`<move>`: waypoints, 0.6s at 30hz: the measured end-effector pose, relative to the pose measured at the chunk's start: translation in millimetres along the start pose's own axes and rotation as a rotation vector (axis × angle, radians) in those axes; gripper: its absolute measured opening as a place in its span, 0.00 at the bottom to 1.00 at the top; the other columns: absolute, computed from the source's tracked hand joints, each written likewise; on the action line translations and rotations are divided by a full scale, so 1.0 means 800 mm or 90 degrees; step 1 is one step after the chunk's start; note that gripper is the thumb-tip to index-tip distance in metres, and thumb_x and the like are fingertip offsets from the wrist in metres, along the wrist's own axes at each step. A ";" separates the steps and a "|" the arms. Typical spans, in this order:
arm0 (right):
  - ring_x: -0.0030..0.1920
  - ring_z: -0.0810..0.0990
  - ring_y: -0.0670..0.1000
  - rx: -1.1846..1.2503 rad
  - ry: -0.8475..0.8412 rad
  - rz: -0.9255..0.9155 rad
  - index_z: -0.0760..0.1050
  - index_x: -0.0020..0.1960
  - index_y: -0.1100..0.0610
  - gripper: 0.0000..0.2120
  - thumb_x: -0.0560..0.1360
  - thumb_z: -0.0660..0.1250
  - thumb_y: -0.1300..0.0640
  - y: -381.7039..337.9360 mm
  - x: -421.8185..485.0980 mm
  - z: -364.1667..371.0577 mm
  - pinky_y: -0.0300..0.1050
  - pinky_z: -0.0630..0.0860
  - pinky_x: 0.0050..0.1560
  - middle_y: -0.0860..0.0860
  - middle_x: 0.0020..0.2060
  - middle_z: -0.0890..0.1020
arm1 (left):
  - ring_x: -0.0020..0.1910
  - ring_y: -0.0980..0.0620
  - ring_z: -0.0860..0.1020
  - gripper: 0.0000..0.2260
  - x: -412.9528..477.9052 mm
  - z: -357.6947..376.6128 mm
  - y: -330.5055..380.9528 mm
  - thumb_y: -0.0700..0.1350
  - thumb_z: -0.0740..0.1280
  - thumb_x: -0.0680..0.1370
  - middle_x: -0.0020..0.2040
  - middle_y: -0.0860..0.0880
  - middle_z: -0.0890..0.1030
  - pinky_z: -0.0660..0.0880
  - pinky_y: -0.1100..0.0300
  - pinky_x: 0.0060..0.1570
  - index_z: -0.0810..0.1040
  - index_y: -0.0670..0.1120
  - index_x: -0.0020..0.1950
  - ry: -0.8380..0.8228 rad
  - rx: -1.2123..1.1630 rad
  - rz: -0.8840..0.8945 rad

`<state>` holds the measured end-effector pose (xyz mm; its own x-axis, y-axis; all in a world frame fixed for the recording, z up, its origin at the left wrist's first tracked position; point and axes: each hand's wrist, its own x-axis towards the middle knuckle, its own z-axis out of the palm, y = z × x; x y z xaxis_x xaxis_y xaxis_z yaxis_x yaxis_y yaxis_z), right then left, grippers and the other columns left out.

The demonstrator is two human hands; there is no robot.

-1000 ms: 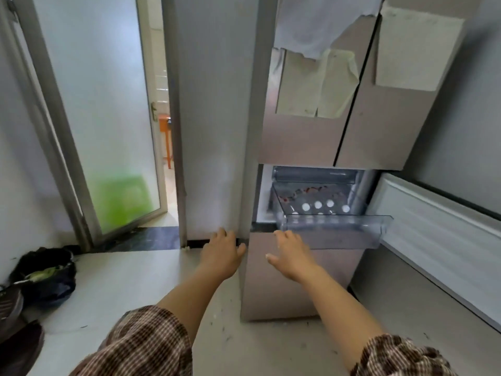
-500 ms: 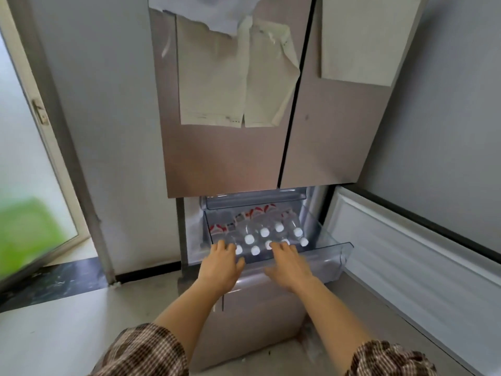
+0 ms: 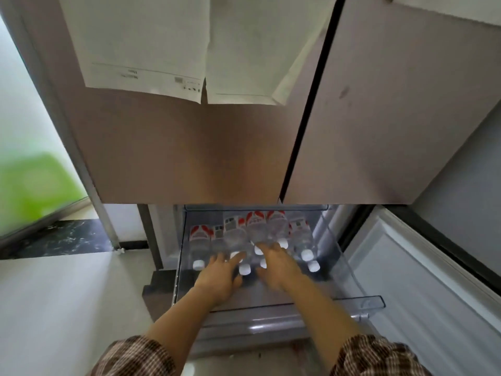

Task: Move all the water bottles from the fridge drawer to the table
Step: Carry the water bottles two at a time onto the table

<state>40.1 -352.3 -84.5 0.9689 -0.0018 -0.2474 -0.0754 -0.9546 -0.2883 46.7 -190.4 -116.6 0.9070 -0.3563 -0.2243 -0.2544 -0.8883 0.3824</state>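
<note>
The fridge doors [image 3: 189,147] are a shiny brownish pink. White papers [image 3: 151,42] with small grey print hang on them. The drawer [image 3: 371,303] is see-through plastic. The water bottles [image 3: 235,237] in it are clear, with white caps and red and white labels. The sleeves [image 3: 135,356] have a brown and white check pattern. The floor [image 3: 62,308] is pale grey, with a black strip [image 3: 59,237] marked with white flecks. Something bright green [image 3: 32,185] shows blurred behind the glass.

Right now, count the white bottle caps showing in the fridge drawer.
8 caps: one far left, two by the left hand, three by the right hand, two far right. The hands may hide more.
</note>
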 end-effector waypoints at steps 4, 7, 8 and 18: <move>0.64 0.74 0.60 0.050 -0.044 -0.042 0.60 0.75 0.48 0.27 0.77 0.62 0.57 0.018 0.038 0.012 0.53 0.75 0.60 0.56 0.70 0.68 | 0.69 0.42 0.65 0.25 0.025 0.012 0.001 0.52 0.59 0.80 0.73 0.45 0.62 0.68 0.49 0.64 0.57 0.59 0.75 0.002 -0.014 -0.029; 0.62 0.75 0.59 0.076 -0.046 -0.065 0.63 0.73 0.47 0.24 0.77 0.62 0.55 0.029 0.056 0.021 0.51 0.76 0.58 0.57 0.68 0.69 | 0.68 0.42 0.67 0.23 0.040 0.017 0.002 0.53 0.59 0.80 0.73 0.46 0.63 0.69 0.50 0.64 0.58 0.59 0.75 0.011 -0.053 -0.042; 0.61 0.75 0.59 0.082 -0.050 -0.071 0.64 0.72 0.48 0.23 0.77 0.62 0.55 0.030 0.060 0.023 0.49 0.76 0.57 0.57 0.67 0.70 | 0.68 0.43 0.68 0.23 0.044 0.019 0.002 0.53 0.59 0.80 0.73 0.46 0.64 0.70 0.50 0.64 0.59 0.59 0.75 0.010 -0.068 -0.047; 0.60 0.76 0.57 0.046 -0.011 -0.122 0.67 0.69 0.51 0.21 0.77 0.64 0.60 0.019 0.057 0.020 0.50 0.75 0.58 0.57 0.62 0.75 | 0.61 0.42 0.71 0.17 0.030 -0.002 0.003 0.49 0.62 0.79 0.60 0.43 0.69 0.74 0.51 0.55 0.66 0.53 0.67 0.156 -0.028 -0.088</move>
<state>79.2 -362.4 -114.8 0.9631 0.1828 -0.1975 0.0920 -0.9132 -0.3970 68.1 -200.8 -119.8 0.9874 -0.1479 -0.0561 -0.1132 -0.9084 0.4025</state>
